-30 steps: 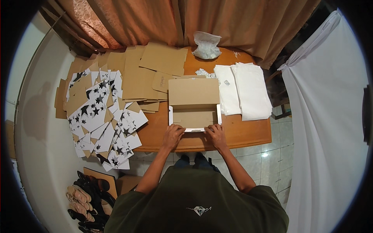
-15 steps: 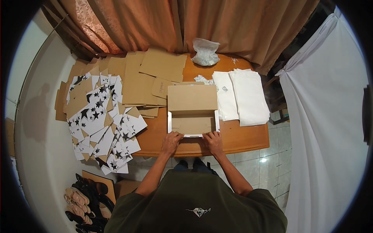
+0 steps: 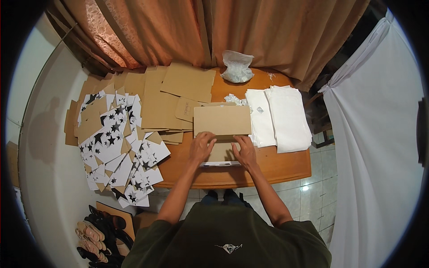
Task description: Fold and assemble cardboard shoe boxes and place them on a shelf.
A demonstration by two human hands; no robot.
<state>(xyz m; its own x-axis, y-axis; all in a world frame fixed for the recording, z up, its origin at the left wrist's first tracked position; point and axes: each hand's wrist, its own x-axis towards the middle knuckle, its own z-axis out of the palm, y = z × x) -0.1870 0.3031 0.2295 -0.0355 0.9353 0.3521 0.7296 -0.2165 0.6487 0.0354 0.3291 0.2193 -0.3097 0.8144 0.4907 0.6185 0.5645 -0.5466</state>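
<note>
A brown cardboard box (image 3: 221, 155) with a white front edge stands on the table before me, its lid (image 3: 222, 120) raised at the back. My left hand (image 3: 202, 147) is at the box's left side, near the lid's lower edge, fingers bent inward and thumb apart from them. Opposite it, my right hand (image 3: 245, 152) is over the right side, its thumb and fingers also apart. Neither hand shows anything held. Both hands cover much of the box's side walls, and whether the fingertips touch the cardboard I cannot tell.
Flat brown cardboard pieces (image 3: 161, 105) and star-printed white ones (image 3: 111, 134) are piled at left. White sheets (image 3: 289, 118) lie in stacks at right. A clear plastic bag (image 3: 237, 67) sits at the back beside small packets (image 3: 234, 99). Shoes (image 3: 96, 236) stand on the floor, lower left.
Both hands have left the box's front edge and moved away from me to its sides near the lid. The view has shifted slightly.
</note>
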